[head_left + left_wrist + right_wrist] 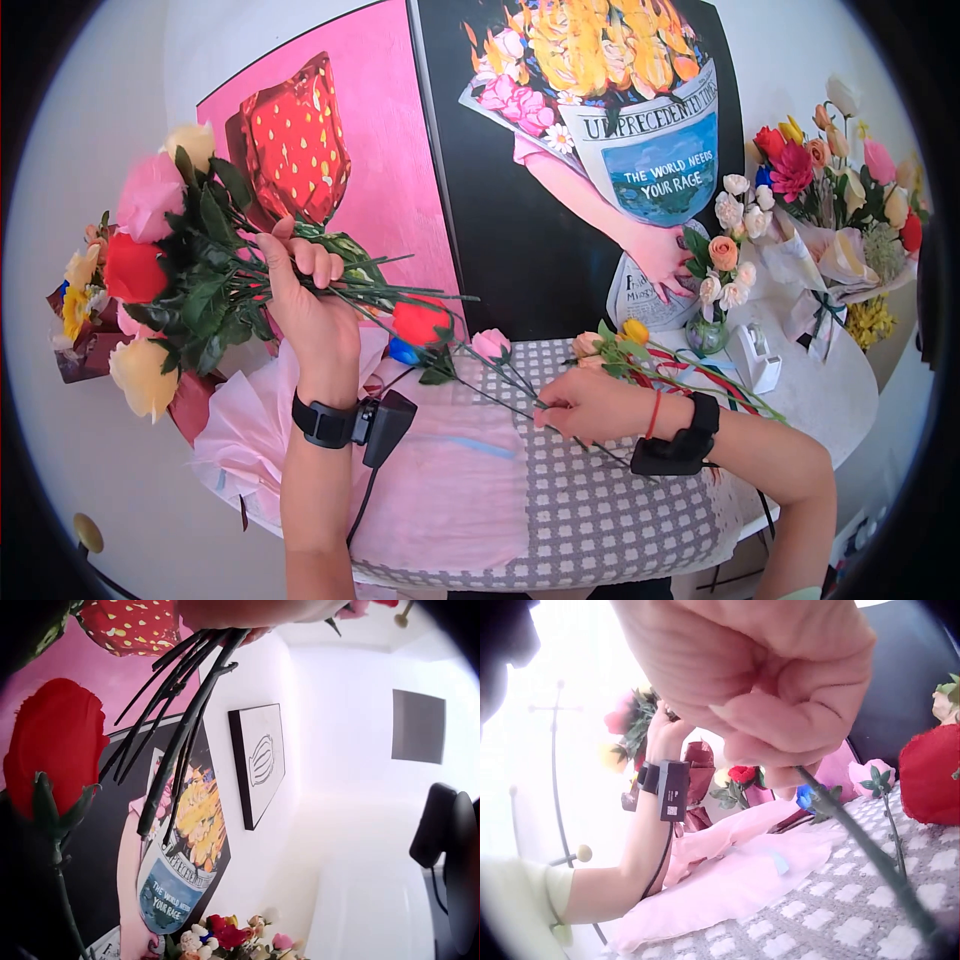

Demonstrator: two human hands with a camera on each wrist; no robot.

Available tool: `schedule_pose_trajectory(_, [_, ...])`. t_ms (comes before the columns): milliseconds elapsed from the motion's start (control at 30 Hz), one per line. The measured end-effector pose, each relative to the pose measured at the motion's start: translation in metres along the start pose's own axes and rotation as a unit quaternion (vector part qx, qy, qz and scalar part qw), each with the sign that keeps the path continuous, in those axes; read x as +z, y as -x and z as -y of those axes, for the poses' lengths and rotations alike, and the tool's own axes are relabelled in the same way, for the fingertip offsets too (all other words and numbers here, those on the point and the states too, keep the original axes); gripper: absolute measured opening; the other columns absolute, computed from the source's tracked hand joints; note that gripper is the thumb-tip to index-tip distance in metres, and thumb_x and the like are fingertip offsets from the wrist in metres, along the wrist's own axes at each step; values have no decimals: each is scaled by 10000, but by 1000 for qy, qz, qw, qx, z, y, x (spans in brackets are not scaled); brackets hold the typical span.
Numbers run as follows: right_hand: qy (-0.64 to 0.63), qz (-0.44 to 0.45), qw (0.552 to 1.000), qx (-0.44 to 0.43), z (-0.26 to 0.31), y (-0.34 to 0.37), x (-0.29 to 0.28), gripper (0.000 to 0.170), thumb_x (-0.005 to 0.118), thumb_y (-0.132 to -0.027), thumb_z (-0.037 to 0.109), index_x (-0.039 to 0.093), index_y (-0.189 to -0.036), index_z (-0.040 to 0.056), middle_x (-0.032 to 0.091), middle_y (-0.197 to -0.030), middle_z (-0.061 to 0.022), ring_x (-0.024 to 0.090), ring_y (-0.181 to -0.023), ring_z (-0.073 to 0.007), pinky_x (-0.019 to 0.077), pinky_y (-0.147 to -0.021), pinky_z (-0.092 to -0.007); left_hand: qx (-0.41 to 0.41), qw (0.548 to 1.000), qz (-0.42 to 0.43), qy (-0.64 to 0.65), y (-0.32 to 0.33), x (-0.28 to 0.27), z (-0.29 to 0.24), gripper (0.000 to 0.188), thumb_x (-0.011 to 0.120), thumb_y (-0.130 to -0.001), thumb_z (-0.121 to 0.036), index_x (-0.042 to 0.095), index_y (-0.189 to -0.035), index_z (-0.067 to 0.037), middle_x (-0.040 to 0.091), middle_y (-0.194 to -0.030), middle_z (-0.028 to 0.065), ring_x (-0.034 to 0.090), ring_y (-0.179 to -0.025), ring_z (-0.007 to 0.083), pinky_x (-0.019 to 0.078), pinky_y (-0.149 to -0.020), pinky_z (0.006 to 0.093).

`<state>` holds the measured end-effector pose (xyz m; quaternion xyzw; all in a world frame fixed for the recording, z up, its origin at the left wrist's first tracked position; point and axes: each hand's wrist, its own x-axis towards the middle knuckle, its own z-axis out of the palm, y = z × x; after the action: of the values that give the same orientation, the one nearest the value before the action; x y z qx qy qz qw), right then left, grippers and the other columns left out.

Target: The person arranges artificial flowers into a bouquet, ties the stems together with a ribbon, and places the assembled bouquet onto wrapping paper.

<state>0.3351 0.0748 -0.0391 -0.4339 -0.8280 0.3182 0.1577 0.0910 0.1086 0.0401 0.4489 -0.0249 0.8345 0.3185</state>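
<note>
My left hand is raised and grips a bunch of artificial flowers by their dark green stems. The heads point left: a pink rose, a red rose and a cream rose among green leaves. Low over the table, my right hand pinches a green stem between thumb and fingers. Towards its left, a single red rose has a stem leading to that hand. A blue flower and a pink rose lie beside this rose.
Pink wrapping paper covers the left part of the patterned cloth. Peach and yellow flowers, a glass vase and a white tape dispenser sit to the right. Wrapped bouquets flank the table; two paintings stand behind.
</note>
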Motion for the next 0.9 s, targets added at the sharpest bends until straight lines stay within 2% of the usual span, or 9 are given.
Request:
schedule_pose_trajectory(67, [-17, 12, 1000, 5, 0, 3, -3, 233, 499, -815, 169, 549, -694, -25, 539, -566, -162, 560, -564, -304, 426, -546, -389, -7, 1000, -5, 13, -2, -5, 3, 312, 447, -908, -327, 486, -998, -31, 328, -627, -31, 322, -539, 56, 298, -506, 210])
schedule_pose_trajectory(167, [85, -2, 995, -54, 0, 6, -5, 223, 505, -816, 163, 558, -694, -16, 556, -590, -157, 578, -594, -296, 430, -560, -406, -42, 997, -45, 44, -4, -9, 9, 291, 442, -913, -300, 486, -993, -23, 308, -639, -26, 303, -541, 67, 301, -513, 201])
schedule_pose_trajectory(267, [142, -81, 982, -90, -1, 6, -5, 186, 516, -799, 146, 573, -697, 1, 571, -621, -162, 592, -632, -306, 441, -581, -419, -79, 995, -15, 53, 3, -6, 19, 287, 438, -915, -298, 485, -990, -26, 317, -647, -23, 321, -567, 69, 315, -540, 207])
schedule_pose_trajectory(333, [263, -158, 945, -110, 4, 7, -2, 104, 535, -750, 104, 586, -716, 21, 582, -637, -160, 597, -652, -320, 454, -582, -427, -87, 995, -12, 48, 9, -1, 23, 285, 435, -917, -296, 485, -991, -26, 311, -647, -23, 319, -568, 69, 315, -544, 207])
schedule_pose_trajectory(467, [336, -134, 925, -112, 0, 2, 1, 81, 557, -684, 70, 593, -750, 39, 591, -636, -141, 603, -639, -307, 466, -556, -415, -96, 995, 10, 35, 16, 6, 24, 291, 414, -925, -294, 471, -1019, -25, 306, -661, -24, 311, -574, 65, 302, -548, 203])
schedule_pose_trajectory(533, [400, -168, 887, -157, -1, 6, 3, 70, 554, -680, 77, 551, -742, 45, 571, -631, -113, 585, -592, -286, 456, -510, -387, -92, 995, 23, 31, 16, 5, 24, 294, 408, -928, -295, 465, -1030, -25, 309, -667, -23, 309, -575, 64, 296, -548, 202])
schedule_pose_trajectory(700, [433, -206, 858, -186, 13, 18, 6, 156, 564, -639, 64, 539, -791, 38, 561, -665, -87, 589, -584, -251, 458, -479, -357, -69, 995, 59, -36, 26, 14, 29, 303, 385, -933, -309, 447, -1032, -28, 297, -675, -21, 296, -581, 66, 292, -565, 215])
schedule_pose_trajectory(733, [446, -217, 847, -192, 14, 19, 7, 168, 564, -640, 60, 537, -803, 35, 556, -671, -82, 588, -581, -242, 457, -472, -347, -58, 996, 58, -41, 30, 19, 29, 249, 415, -929, -269, 465, -972, -29, 340, -660, -11, 322, -566, 80, 303, -547, 232])
schedule_pose_trajectory(900, [454, -161, 862, -159, 5, 21, 5, 168, 583, -633, 66, 575, -790, 7, 588, -691, -102, 614, -613, -248, 474, -536, -369, -43, 993, 99, -54, 33, 21, 29, 249, 410, -930, -263, 460, -975, -23, 343, -653, -7, 325, -560, 87, 306, -543, 242])
